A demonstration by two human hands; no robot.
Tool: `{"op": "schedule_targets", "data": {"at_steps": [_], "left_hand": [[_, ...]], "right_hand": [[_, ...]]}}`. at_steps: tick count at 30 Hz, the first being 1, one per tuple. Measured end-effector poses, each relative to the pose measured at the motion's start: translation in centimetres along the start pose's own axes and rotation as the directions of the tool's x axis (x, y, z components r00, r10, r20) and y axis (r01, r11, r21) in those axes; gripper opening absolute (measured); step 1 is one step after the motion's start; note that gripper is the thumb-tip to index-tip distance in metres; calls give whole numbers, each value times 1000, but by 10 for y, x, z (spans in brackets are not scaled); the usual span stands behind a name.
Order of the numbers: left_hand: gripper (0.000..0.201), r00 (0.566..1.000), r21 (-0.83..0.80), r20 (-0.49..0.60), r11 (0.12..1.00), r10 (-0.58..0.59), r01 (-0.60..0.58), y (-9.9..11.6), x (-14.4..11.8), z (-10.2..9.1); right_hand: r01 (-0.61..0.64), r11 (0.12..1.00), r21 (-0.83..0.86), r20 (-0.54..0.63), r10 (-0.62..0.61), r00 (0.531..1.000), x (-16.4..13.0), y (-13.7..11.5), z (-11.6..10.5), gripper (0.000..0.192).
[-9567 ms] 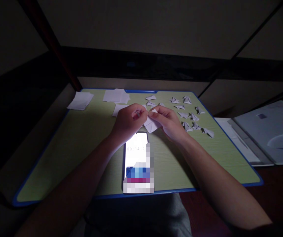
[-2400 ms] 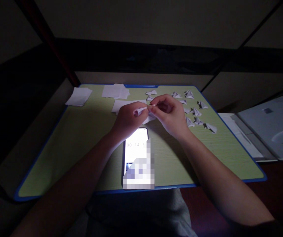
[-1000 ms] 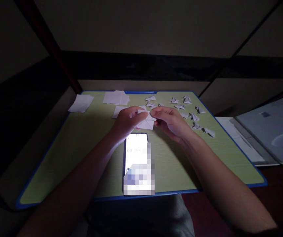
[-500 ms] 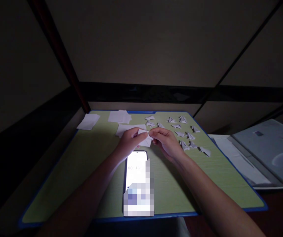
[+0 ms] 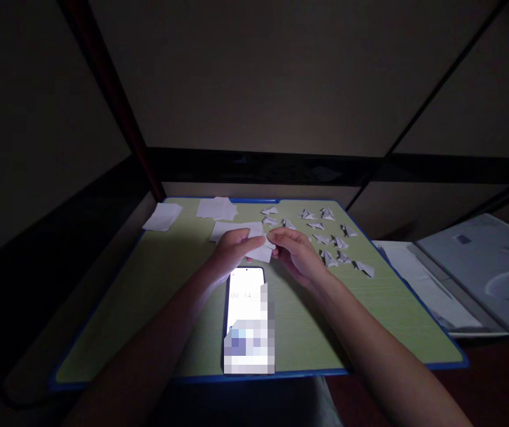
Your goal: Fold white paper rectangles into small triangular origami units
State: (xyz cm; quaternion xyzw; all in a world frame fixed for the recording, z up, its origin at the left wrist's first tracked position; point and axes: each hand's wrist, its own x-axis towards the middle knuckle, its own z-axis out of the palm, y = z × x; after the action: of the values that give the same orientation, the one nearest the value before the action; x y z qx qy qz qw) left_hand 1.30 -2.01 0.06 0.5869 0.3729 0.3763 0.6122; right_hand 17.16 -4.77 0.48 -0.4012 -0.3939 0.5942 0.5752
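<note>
Between my hands, raised over the middle of the table, is a small sheet of white paper (image 5: 261,253) with a fold in it. My left hand (image 5: 235,249) pinches its left side, thumb lying on top. The upper right corner is gripped by the thumb and fingers of my right hand (image 5: 293,248). My two thumb tips almost meet at the paper's top edge. A lit phone (image 5: 247,308) showing a timer lies just below the paper, nearer to me. Several folded paper pieces (image 5: 322,239) shaped like little planes are spread to the right of my right hand.
Loose white sheets lie beyond my left hand (image 5: 221,229), at the back (image 5: 216,209) and at the far left (image 5: 162,217) of the green table (image 5: 160,284) with its blue edge. A large grey folder-like case (image 5: 480,273) with papers stands off the right side. Walls close in behind and left.
My fingers have shifted slightly on the paper, and its lower part looks flatter and turned a little. The whole view has tilted slightly; both hands keep hold.
</note>
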Motion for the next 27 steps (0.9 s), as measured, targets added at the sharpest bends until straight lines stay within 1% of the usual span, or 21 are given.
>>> {"op": "schedule_targets", "data": {"at_steps": [3, 8, 15, 21, 27], "left_hand": [[34, 1000, 1, -3, 1000, -1, 1, 0, 1, 0], [30, 999, 32, -24, 999, 21, -21, 2, 1, 0], [28, 997, 116, -20, 991, 70, -67, 0, 2, -2], [26, 996, 188, -32, 979, 84, -76, 2, 2, -2], [26, 997, 190, -28, 979, 78, -71, 2, 2, -2]], "right_hand": [[9, 1000, -11, -4, -9, 1000, 0, 0, 0, 26], [-4, 999, -45, 38, 6, 999, 1, 0, -2, 26], [39, 994, -105, 61, -33, 998, 2, 2, -7, 19], [44, 989, -142, 81, -33, 996, 2, 1, -9, 19], [51, 989, -139, 70, -41, 997, 2, -1, -7, 19]]}}
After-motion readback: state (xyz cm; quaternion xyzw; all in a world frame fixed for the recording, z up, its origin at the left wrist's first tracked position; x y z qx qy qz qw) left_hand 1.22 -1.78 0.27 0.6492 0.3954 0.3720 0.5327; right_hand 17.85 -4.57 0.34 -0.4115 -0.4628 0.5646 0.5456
